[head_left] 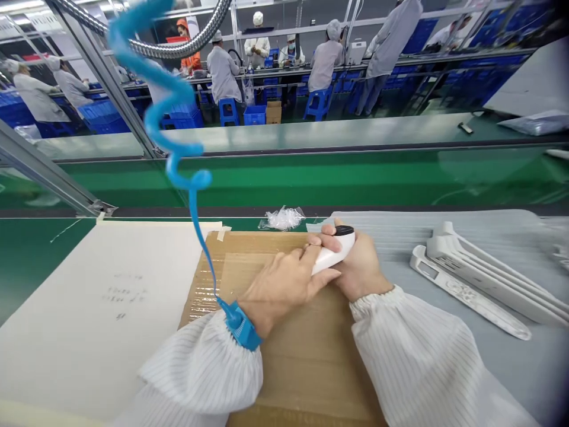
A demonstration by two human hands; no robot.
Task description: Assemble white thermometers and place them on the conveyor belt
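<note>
A small white plastic handset with a black end (338, 246) lies over a taped brown cardboard sheet (275, 362). My right hand (360, 267) is wrapped around it from the right. My left hand (284, 284) reaches across, thumb and fingers pressed against the handset's near end. A blue wrist strap (242, 323) sits on my left wrist, with a coiled blue cord (178, 118) rising from it. Both arms wear white striped sleeves.
Long white plastic housings (480, 279) lie on grey foam at the right. A crumpled clear bag (282, 218) sits behind the cardboard. White paper (102, 308) covers the left. A green conveyor (311, 178) runs behind, with several people in white coats beyond.
</note>
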